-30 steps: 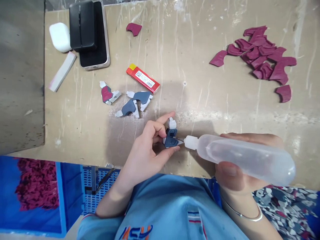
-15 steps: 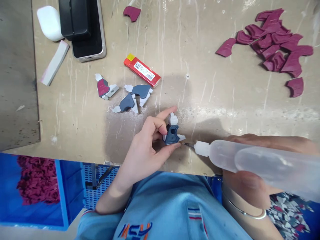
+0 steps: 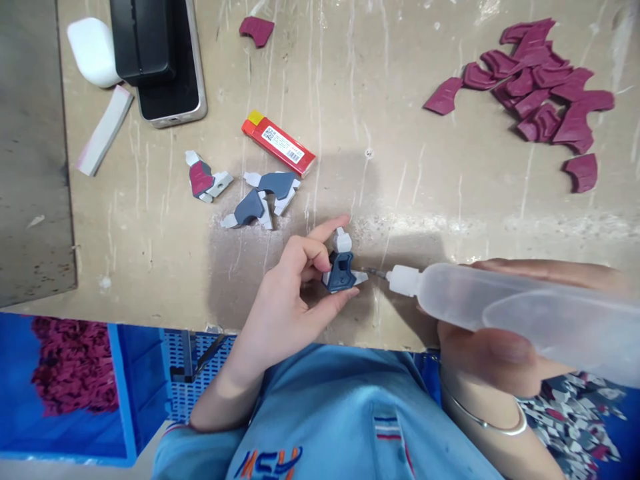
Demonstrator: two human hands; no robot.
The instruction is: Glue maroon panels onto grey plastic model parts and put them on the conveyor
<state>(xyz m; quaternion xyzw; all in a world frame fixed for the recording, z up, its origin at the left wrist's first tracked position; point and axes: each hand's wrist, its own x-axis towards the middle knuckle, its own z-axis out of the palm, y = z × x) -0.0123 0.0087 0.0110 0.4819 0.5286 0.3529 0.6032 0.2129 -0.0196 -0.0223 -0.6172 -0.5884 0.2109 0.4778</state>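
Observation:
My left hand [image 3: 295, 287] pinches a small dark blue and white plastic part [image 3: 342, 270], its hollow side facing up. In my right hand [image 3: 493, 360] is a translucent squeeze bottle [image 3: 500, 313], lying on its side with a thin needle tip [image 3: 375, 272] pointed at the part. The needle end is close to the part's right edge; I cannot tell whether it touches. Two grey-blue and white parts [image 3: 253, 207] lie just beyond my left hand. Beside them is a similar part with a maroon face [image 3: 202, 179].
Maroon pieces [image 3: 543, 93] are heaped at the back right; one more [image 3: 257, 31] lies at the top. A red box [image 3: 280, 143], a phone [image 3: 173, 100], a black case [image 3: 143, 40] and a white case [image 3: 95, 52] are on the table. Blue bins [image 3: 125, 387] stand below its front edge.
The bottle's needle tip has moved slightly up, from the part's lower right corner to beside its right edge. My left hand still holds the part. The whole view has shifted slightly.

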